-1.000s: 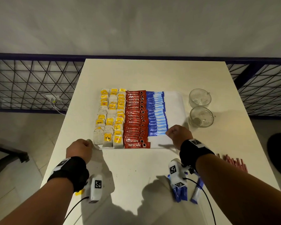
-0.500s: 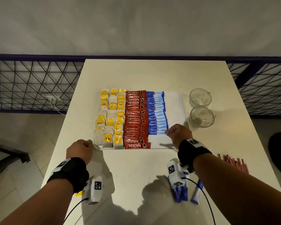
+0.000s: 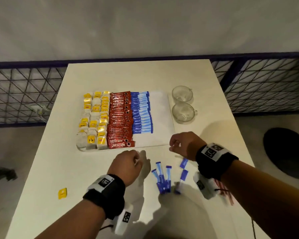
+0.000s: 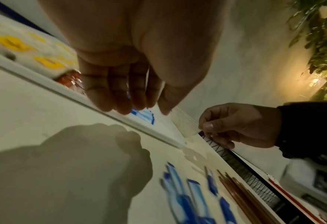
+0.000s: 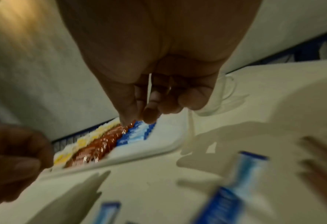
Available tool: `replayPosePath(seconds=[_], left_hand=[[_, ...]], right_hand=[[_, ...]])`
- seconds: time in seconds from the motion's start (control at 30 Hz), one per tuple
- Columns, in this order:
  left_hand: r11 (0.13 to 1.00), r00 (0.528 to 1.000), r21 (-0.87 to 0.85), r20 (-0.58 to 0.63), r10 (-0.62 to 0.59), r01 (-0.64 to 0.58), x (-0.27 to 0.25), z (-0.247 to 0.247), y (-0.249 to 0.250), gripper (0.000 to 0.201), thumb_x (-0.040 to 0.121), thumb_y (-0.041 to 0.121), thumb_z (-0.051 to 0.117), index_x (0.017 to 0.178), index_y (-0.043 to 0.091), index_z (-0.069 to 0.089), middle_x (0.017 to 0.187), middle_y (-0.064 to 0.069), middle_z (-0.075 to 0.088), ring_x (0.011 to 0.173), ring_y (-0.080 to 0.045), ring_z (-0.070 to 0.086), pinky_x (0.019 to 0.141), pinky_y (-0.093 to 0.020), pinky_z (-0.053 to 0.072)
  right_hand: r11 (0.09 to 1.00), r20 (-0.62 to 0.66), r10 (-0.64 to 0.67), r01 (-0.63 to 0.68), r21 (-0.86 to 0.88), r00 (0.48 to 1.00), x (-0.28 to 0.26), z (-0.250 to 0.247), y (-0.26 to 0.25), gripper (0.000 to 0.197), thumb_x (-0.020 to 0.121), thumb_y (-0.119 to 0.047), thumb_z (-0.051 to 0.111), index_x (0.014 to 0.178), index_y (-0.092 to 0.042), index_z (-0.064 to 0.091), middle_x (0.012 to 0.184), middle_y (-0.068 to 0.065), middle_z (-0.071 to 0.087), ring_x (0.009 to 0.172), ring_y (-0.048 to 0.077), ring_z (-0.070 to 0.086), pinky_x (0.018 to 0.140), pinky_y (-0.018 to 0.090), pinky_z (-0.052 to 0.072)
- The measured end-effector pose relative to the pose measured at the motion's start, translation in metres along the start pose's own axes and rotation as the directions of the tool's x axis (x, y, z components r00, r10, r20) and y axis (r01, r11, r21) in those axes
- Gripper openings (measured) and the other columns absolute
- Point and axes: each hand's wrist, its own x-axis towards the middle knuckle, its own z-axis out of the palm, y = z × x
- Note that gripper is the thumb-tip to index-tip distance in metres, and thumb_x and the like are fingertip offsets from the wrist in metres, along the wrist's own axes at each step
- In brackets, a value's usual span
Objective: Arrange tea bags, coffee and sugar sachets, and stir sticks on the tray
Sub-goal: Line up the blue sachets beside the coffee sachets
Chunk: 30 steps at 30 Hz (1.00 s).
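White-topped table (image 3: 97,169) against a pale wall, dark mesh railing (image 3: 24,95) behind. On it a white tray (image 3: 160,118), filled from the left: tea bags (image 3: 93,118) in yellow-tagged rows, then red coffee sachets (image 3: 119,121), then blue sugar sachets (image 3: 141,114), with a bare strip down the right side. Just beside that right edge, two glass cups (image 3: 182,112). Nearer the body, off the tray: a fan of loose sachets (image 3: 162,178), a bundle of reddish stir sticks (image 4: 235,189) partly under the right wrist, and one stray yellow tag (image 3: 62,193) well off to the left.

Left hand (image 3: 126,165) above the table just short of the tray's near rim, fingers hanging loosely curled, nothing in them. Right hand (image 3: 185,145) off the tray's near right corner, thumb tip brought against the forefinger in a pinch (whether anything thin lies between, cannot tell).

Judging by the layout, sugar column unfinished, sticks not yet begun. Loose sachets likely feather-light, slick and floppy: best pinched by a flat sealed end, or gathered by the overlapping dark ends, and laid rather than dropped, so as not to nudge the neat rows. Stir sticks thin, stiff, apt to roll: best taken as a bunch round the middle
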Motion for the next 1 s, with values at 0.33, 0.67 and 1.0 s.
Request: replayPosePath(seconds=[0.33,0.67,1.0], left_hand=[[0.953,0.941,0.184,0.193,-0.277,0.242,-0.018,0.092,0.084,0.088,0.062,0.079,0.065,0.122,0.016,0.049,0.121,-0.007,0.050,0.113,-0.022,0.052,0.091,-0.033,0.045],[0.942,0.957,0.223,0.093,-0.276,0.250,-0.016,0.100,0.080,0.036,0.095,0.025,0.050,0.128,0.013,0.043,0.128,-0.010,0.044,0.115,-0.028,0.051,0.092,-0.035,0.044],[0.921,0.913,0.168,0.156,-0.377,0.351,-0.008,0.067,0.047,0.021,0.099,0.016,0.041,0.117,0.008,0.047,0.123,-0.013,0.056,0.111,-0.028,0.056,0.089,-0.031,0.042]], right_hand=[[0.883,0.178,-0.126,0.192,-0.428,0.976,-0.049,0.016,0.055,0.039,0.094,-0.025,0.052,0.132,-0.024,0.049,0.131,0.003,0.046,0.119,0.027,0.047,0.095,0.037,0.043],[0.783,0.220,-0.230,0.314,-0.536,0.948,-0.023,0.017,0.054,0.032,0.094,-0.011,0.041,0.124,-0.018,0.051,0.124,0.007,0.047,0.114,0.030,0.044,0.087,0.037,0.038],[0.984,0.076,-0.178,0.180,-0.012,0.981,-0.014,0.004,0.031,0.016,0.092,-0.021,0.055,0.106,-0.017,0.062,0.099,0.008,0.066,0.092,0.027,0.060,0.073,0.028,0.040]])
